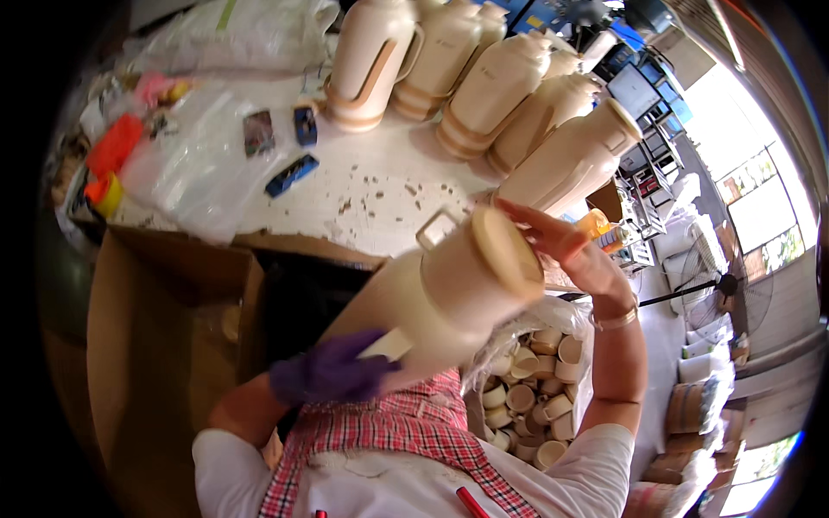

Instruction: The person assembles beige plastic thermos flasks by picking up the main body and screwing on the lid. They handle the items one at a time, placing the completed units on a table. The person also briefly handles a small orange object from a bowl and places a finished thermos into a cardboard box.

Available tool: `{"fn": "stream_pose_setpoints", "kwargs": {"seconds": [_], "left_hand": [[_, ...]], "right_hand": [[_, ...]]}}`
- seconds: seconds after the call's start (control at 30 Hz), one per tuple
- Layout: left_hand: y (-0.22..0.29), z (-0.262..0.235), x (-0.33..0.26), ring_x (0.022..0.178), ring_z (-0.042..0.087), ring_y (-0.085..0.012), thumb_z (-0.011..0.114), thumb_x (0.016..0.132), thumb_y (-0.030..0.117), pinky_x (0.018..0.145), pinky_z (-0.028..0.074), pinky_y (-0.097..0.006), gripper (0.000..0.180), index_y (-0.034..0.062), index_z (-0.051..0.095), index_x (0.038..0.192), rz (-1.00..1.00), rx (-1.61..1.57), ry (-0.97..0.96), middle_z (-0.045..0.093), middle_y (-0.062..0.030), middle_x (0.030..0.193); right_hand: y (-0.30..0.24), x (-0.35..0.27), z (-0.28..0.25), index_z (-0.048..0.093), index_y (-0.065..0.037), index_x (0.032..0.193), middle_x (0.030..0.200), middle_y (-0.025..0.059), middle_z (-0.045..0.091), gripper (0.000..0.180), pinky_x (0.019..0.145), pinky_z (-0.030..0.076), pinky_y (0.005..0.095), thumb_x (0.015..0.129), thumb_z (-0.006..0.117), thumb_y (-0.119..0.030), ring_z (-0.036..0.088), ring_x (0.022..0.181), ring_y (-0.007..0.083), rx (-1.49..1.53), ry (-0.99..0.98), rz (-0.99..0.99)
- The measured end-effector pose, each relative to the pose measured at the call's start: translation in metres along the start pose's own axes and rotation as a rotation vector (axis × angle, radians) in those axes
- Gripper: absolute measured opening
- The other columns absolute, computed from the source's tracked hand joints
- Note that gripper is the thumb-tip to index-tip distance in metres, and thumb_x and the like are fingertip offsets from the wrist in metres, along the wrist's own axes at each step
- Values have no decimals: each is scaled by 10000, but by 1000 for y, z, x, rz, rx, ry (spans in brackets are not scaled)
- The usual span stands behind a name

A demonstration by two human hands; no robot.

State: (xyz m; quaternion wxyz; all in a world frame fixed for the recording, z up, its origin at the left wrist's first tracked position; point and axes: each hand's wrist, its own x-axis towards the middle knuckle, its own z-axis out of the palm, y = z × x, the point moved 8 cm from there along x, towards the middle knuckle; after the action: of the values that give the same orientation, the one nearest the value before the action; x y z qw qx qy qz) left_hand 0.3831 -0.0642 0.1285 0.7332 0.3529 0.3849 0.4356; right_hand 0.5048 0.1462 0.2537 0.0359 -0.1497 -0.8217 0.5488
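- Before the checked apron [371,427], a cream flask [401,302] is held tilted, gripped by the gloved left hand [332,369].
- Its cap [484,272] is touched by the right hand [570,249]; whether clamped cannot be told.

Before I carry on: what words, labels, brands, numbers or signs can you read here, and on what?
Nothing reads clearly enough to quote.
Rear standing jug: small dark marking, too small to read.
Nearer standing jug: similar dark marking, also too small to read.
Jug being held: no lettering visible; the picture is blurred there.
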Motion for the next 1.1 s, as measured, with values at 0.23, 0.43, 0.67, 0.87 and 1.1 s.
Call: {"fn": "stream_pose_setpoints", "kwargs": {"seconds": [0.23,0.43,0.67,0.87,1.1], "left_hand": [[17,-50,-21,695,582,-79,782,698,81,590,457,-240,254,10,674,917,41,378,-56,651,-2,797],[-10,-90,-53,539,524,-80,696,752,109,479,403,-247,202,-19,650,901,63,40,254,613,-22,698],[27,12,14,710,569,-183,635,847,151,639,458,-323,318,-18,495,1078,530,579,591,568,-85,838],[56,87,66,924,577,-274,603,844,44,860,439,-379,480,-76,330,1221,1000,1079,353,572,-134,975],[92,65,133,952,586,-349,744,756,223,819,464,-433,597,26,458,1242,1197,1332,430,589,-199,1048]], "right_hand": [[-31,42,104,288,65,1403,1343,186,447,1137,1062,329,344,547,902,-361,450,1236,252,829,-800,-497],[7,51,78,474,27,1209,1120,79,562,936,870,447,280,510,917,-410,543,1008,148,436,-79,-295],[-3,21,48,533,8,852,631,102,567,575,499,461,321,648,846,-428,503,483,180,-213,952,-183],[-64,-16,12,466,-63,701,601,-33,456,450,468,345,217,695,853,-293,390,544,49,-295,1098,-358],[-16,-52,-77,468,-32,696,555,9,407,404,474,349,242,726,827,-213,356,524,95,-393,1436,-406]]}}
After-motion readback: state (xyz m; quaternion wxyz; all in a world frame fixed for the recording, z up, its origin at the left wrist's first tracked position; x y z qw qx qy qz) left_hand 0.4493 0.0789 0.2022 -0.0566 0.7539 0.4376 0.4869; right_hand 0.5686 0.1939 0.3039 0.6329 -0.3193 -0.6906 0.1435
